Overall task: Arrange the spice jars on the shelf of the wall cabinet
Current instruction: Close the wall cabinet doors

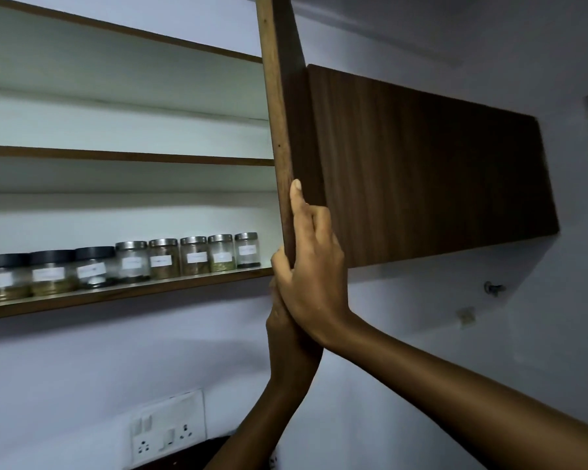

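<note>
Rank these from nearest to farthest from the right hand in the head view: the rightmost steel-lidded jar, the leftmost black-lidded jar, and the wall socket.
1. Rightmost steel-lidded jar: just left of the right hand, at the shelf's right end.
2. Wall socket: below and to the left, on the wall.
3. Leftmost black-lidded jar: far left end of the row.

- Right hand [314,266] grips the edge of the open cabinet door [279,130] — fingers curled, index finger straight up along it.
- Left hand [279,313] sits just below, mostly hidden behind the right wrist — its grip cannot be made out.
</note>
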{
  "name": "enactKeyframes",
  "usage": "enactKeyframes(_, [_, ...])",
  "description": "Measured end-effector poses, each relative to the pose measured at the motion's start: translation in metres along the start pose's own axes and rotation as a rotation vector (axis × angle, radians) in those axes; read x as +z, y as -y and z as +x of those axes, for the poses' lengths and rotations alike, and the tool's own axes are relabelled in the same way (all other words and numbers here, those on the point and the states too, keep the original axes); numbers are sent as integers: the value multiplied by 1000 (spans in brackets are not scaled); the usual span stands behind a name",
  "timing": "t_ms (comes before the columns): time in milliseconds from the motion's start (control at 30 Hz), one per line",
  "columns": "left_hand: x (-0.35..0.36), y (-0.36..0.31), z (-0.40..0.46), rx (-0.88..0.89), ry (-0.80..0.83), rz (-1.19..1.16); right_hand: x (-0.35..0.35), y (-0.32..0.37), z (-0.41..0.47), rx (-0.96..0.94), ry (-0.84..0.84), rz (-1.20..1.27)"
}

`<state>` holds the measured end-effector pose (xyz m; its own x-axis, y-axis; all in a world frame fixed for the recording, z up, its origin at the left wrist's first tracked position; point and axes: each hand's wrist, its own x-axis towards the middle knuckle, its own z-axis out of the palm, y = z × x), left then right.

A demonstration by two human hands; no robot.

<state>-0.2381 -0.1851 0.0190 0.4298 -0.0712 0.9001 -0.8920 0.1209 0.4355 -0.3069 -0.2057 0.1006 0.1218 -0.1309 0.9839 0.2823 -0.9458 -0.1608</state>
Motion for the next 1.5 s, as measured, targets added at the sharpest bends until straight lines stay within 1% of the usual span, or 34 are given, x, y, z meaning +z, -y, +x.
enactKeyframes(33, [-4,-2,1,-7,-65,-26,5,3,0,-6,4,-2])
enactKeyframes(100, [-11,-7,5,-72,-180,-224,16,10,0,-21,12,-13])
enactKeyframes(167, [-18,-9,10,-146,-236,-375,28,15,-1,-36,19,-30])
enactKeyframes(300, [-37,-3,15,-196,-311,-434,50,24,-2,-47,45,-46])
enactKeyframes(433, [-54,3,20,-198,-360,-423,70,30,-1,-66,69,-38])
enactKeyframes(700, [-90,21,28,-88,-371,21,112,36,-4,-101,142,42])
enactKeyframes(800, [-99,33,33,-116,-379,105,123,30,-5,-139,176,109])
enactKeyframes(933, [-107,42,38,-109,-391,273,135,12,-10,-212,276,159])
enactKeyframes(1033, [-110,50,44,-101,-405,332,143,-6,-17,-242,342,116])
enactKeyframes(1167, [-116,60,52,-119,-415,501,153,-34,-18,-198,435,57])
enactKeyframes(1267, [-119,66,59,-118,-399,588,161,-50,-14,-206,496,-2])
enactKeyframes(1400, [-120,74,65,-104,-347,734,174,-59,-14,-207,525,-34])
enactKeyframes(1500, [-122,82,70,-104,-317,777,188,-61,-14,-220,525,-42])
